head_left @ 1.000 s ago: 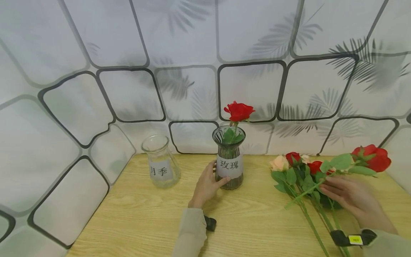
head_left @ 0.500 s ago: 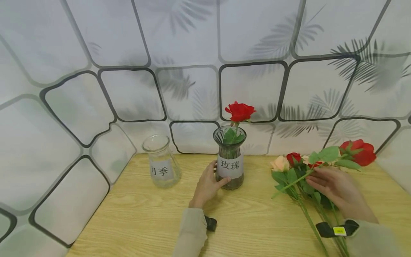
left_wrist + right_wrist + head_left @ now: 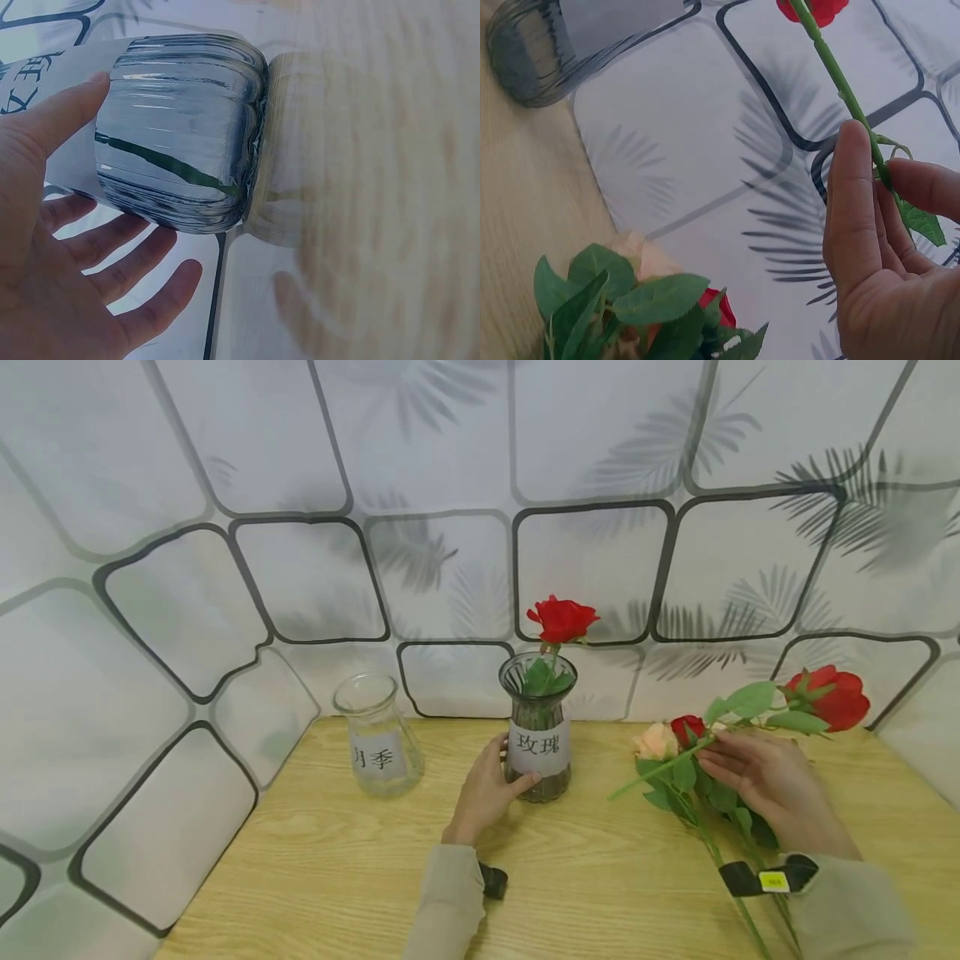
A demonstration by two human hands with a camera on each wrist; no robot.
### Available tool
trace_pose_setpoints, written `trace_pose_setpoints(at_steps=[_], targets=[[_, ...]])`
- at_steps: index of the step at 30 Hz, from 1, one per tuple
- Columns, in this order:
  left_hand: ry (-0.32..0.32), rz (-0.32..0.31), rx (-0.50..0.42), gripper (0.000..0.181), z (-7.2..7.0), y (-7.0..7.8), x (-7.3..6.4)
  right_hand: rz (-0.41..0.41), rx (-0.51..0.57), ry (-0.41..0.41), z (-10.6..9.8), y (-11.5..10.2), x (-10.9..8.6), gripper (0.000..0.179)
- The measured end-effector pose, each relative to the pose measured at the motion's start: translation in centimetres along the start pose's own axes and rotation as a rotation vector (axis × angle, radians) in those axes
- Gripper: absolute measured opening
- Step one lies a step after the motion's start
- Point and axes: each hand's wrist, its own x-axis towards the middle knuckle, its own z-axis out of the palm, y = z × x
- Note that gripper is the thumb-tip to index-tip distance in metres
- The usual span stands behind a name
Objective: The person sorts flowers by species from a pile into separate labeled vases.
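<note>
Upright on the table, a grey glass vase (image 3: 537,714) with a white paper label holds a red rose (image 3: 562,620). My left hand (image 3: 483,793) rests round its left side, thumb on the front by the label and fingers reaching behind; the left wrist view shows a stem inside the glass (image 3: 161,161). Farther right, my right hand (image 3: 772,789) pinches the green stem (image 3: 840,82) of another red rose (image 3: 828,697) between thumb and fingers. Its bloom points right and its bare stem end points down-left towards the vase.
A clear glass vase (image 3: 367,718) with a label stands to the left. Below the right hand lie more flowers, among them a peach rose (image 3: 655,742) and a small red rose (image 3: 687,729), stems towards me. A patterned wall covering (image 3: 450,577) rises behind the wooden table (image 3: 322,877).
My right hand has moved left with the rose, its stem end now nearer the grey vase and the bloom slightly higher. The left hand and both vases stay put.
</note>
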Motion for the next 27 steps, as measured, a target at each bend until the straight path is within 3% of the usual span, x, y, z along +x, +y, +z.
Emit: trace_pose_setpoints(at_steps=[17,27], targets=[[-0.012,-0.003,-0.008,0.079,0.1,0.3,0.1,0.013,-0.068,0.027,2.7,-0.3,1.7,0.026],[-0.008,-0.001,0.023,0.079,0.2,-0.1,0.2,-0.014,-0.017,0.121,4.7,-0.5,2.5,0.017]])
